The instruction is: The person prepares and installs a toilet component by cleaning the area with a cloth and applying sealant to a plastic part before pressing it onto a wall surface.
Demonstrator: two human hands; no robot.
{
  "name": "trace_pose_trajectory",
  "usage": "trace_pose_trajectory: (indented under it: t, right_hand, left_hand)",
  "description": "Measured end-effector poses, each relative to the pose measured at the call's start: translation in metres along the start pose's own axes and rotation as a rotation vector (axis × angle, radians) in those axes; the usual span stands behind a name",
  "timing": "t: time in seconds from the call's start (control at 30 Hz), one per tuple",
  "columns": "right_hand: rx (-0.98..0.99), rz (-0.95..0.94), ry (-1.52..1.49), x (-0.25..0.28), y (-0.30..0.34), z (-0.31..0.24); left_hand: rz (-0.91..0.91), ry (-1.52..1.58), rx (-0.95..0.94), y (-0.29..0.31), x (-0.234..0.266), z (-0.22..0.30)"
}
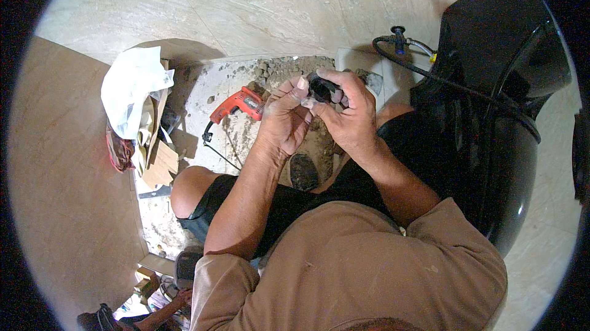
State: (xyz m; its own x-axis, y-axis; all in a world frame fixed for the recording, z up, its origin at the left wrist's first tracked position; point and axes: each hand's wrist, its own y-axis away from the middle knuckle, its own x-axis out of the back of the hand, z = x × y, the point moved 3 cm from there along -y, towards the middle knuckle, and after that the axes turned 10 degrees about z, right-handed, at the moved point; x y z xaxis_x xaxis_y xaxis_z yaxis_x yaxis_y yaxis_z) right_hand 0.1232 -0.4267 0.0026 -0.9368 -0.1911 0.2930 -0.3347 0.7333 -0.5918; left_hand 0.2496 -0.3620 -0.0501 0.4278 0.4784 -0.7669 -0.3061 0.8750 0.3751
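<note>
In front of my knees, both hands are raised close together over the rubble. My right hand (351, 109) curls its fingers and thumb round a black round part (321, 90) that looks hollow; its exact kind is unclear. Touching its left side, my left hand (286, 110) is closed in a pinch, with a pale bit at the fingertips too small to name. A red corded power drill (244, 104) lies on the dusty floor just left of my left hand, partly covered by it. Its black cord (220, 154) trails toward my left knee.
Broken rubble (270, 72) lines the wall's foot. White plastic bags (136, 94) and torn cardboard (161, 165) stand at left. A glossy black fixture (498, 54) fills the right, with a black hose (455, 85) running to a wall valve (399, 41). Another person's hand (182, 297) shows at lower left.
</note>
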Motion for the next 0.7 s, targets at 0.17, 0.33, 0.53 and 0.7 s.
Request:
trace_pose_trajectory:
  t: [0.17,0.33,0.53,0.7]
  right_hand:
    - [-0.039,-0.030,-0.111,0.004,0.000,-0.002]
    - [-0.309,0.098,-0.258,0.014,0.003,0.004]
    - [-0.268,0.087,-0.191,0.021,0.001,0.017]
    - [-0.220,0.207,-0.248,0.026,-0.001,0.019]
  left_hand:
    - [-0.136,0.094,0.095,-0.006,-0.001,-0.004]
    - [0.025,0.264,0.084,-0.011,0.006,-0.005]
    - [-0.011,0.260,0.060,-0.011,0.008,-0.004]
    - [-0.031,0.250,0.063,-0.011,0.006,-0.004]
